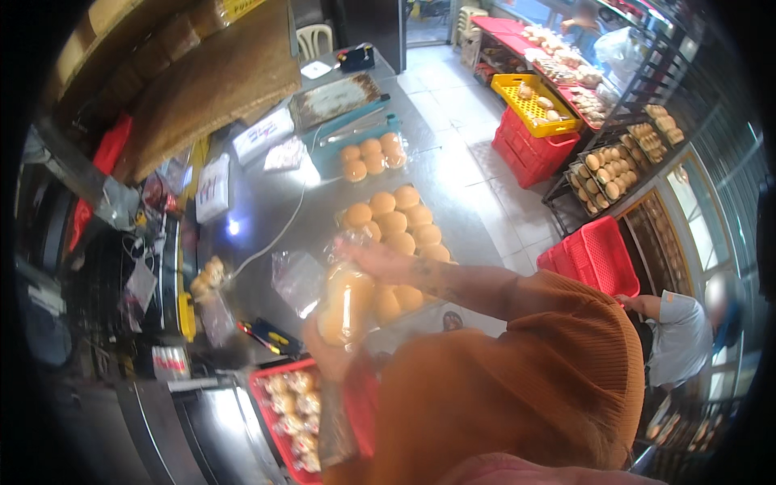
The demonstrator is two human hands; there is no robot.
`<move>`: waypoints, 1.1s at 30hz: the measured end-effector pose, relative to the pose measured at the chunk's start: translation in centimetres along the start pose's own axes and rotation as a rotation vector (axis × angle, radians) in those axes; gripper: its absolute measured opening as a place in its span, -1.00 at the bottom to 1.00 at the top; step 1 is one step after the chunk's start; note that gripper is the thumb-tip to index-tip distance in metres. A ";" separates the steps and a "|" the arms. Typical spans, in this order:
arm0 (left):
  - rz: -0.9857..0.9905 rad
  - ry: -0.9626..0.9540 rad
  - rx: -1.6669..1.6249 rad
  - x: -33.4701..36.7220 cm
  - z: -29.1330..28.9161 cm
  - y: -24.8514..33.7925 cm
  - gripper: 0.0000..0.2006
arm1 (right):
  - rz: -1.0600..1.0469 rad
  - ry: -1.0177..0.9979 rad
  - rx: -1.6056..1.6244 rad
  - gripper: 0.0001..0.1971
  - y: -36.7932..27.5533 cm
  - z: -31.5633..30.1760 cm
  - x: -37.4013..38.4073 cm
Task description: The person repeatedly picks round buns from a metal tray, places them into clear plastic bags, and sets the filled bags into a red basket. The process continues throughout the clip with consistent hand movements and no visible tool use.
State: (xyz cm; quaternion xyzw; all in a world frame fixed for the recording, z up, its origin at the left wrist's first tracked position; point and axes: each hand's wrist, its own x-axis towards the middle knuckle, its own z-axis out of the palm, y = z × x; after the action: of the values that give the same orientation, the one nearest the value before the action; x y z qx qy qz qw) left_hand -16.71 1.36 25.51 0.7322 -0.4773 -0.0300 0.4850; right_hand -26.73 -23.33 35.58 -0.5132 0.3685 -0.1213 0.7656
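Orange ribbed sleeve (566, 335) looming nearest; right hand (373, 255) pinching far end of bagged buns (347, 297), left hand (326, 356) cupping near end, probably sharing soft load without crushing; loose buns (419, 216) sitting right of grip, presumably for easy reach.

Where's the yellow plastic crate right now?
In the head view, the yellow plastic crate is at upper right, resting atop a red crate on the tiled floor, beside the red-topped table.

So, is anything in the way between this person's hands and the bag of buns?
Nothing visible: the right hand is on the far end of the clear bag of buns, the left hand against its near end.
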 end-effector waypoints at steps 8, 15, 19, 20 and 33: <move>-0.330 -0.090 -0.618 -3.8 -2.4 -2.3 -0.03 | -0.097 0.075 0.077 -0.47 0.6 5.6 -0.7; -0.396 0.068 -0.414 -2.4 -6.3 0.5 -0.12 | 0.046 -0.083 -0.017 -0.46 3.0 9.5 0.6; -0.848 -0.276 -1.194 -0.2 -7.9 0.1 -0.18 | -0.468 -0.333 -0.427 -0.52 2.6 10.2 0.1; -0.894 -0.316 -1.248 0.4 -8.3 0.1 -0.17 | -0.680 -0.395 -0.541 -0.54 2.8 10.6 0.1; -0.481 0.028 -0.690 -1.4 -8.2 -0.8 -0.68 | -0.060 -0.631 -0.404 -0.44 7.7 14.0 -0.4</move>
State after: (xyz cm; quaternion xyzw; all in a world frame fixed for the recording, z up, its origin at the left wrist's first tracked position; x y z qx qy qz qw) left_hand -12.75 8.06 28.68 0.6175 -0.2482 -0.2907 0.6875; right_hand -18.82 -9.96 31.83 -0.6766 0.1160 0.0957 0.7209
